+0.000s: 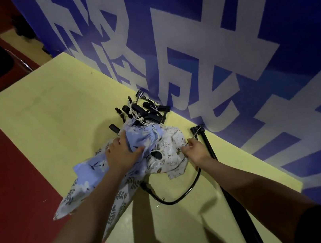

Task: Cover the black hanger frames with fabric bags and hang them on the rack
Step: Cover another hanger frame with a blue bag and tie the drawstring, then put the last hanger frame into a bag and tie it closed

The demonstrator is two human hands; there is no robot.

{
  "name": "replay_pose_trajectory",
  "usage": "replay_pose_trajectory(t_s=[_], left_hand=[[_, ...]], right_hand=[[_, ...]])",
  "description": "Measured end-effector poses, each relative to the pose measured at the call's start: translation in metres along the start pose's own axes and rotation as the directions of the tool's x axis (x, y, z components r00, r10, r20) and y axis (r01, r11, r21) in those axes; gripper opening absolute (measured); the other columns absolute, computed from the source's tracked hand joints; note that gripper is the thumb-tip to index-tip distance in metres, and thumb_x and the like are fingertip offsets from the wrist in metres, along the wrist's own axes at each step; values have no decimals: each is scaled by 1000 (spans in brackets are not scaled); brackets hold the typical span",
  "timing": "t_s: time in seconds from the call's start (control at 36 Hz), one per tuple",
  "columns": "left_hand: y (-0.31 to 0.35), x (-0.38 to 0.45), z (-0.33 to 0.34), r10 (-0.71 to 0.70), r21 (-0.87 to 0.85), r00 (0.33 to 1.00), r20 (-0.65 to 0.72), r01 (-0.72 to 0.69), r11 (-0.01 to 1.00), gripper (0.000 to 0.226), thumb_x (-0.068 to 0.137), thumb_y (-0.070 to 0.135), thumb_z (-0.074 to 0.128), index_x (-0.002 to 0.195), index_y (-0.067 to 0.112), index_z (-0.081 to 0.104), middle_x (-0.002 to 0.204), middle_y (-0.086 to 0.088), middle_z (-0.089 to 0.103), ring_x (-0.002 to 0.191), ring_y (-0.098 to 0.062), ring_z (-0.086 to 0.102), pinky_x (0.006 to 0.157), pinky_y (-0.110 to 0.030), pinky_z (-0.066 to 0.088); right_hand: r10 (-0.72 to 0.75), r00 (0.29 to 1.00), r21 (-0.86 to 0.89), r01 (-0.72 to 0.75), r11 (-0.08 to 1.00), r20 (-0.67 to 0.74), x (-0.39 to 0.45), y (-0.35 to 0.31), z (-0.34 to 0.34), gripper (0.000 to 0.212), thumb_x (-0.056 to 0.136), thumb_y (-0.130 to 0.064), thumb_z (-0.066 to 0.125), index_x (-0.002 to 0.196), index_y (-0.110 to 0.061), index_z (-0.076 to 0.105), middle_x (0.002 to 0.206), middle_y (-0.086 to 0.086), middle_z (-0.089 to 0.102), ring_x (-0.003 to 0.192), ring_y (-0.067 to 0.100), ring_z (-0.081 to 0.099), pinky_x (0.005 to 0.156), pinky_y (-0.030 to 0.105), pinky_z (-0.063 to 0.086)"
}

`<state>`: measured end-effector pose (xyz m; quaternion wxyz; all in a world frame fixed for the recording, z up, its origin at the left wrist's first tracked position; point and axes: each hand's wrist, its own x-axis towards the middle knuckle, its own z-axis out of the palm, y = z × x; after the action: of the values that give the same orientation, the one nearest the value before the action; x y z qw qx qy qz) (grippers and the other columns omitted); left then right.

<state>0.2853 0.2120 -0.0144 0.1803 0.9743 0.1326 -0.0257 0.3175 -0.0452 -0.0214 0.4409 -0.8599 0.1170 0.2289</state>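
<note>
A blue fabric bag [137, 140] with a white floral print is gripped by the left hand [121, 153], whose fingers are curled over its gathered folds. Just right of that grip lies a white fabric bag [170, 151] with small brown motifs — it is pinched at its right edge by the right hand [194, 149], thumb and fingers closed on the cloth. Both bags are heaped together on the yellow table [51, 121]. Beyond the left hand's grip, a cluster of black hanger frames [145, 111] is seen, tangled with white drawstrings [138, 117]; some frame ends are tucked into the mouth of the blue bag. Below the right hand's grip, a curved black hook [187, 192] is laid on the table, and just beside that hand a straight black pole [221, 174] is stretched toward the viewer. Behind the table a blue banner [228, 48] with large white characters is stood — red floor [9, 185] is seen to the left.
</note>
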Motion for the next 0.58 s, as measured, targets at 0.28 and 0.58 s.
replay_pose_trajectory(t_s=[0.28, 0.58], left_hand=[[-12, -15, 12, 190, 197, 980, 66, -200, 960, 111, 67, 89, 30, 153, 21, 16, 156, -20, 24, 142, -38, 28, 96, -66, 36], [-9, -7, 3, 75, 194, 994, 80, -89, 977, 96, 81, 67, 59, 154, 35, 7, 163, -9, 0, 149, -30, 3, 111, -59, 19]], right_hand=[[120, 971, -129, -94, 987, 207, 22, -9, 31, 46, 95, -21, 57, 135, 0, 49, 131, 17, 57, 104, 28, 62, 81, 30, 48], [-196, 954, 369, 102, 924, 227, 12, -59, -20, 21, 95, -25, 60, 92, -4, 63, 85, 16, 63, 81, 27, 59, 74, 33, 47]])
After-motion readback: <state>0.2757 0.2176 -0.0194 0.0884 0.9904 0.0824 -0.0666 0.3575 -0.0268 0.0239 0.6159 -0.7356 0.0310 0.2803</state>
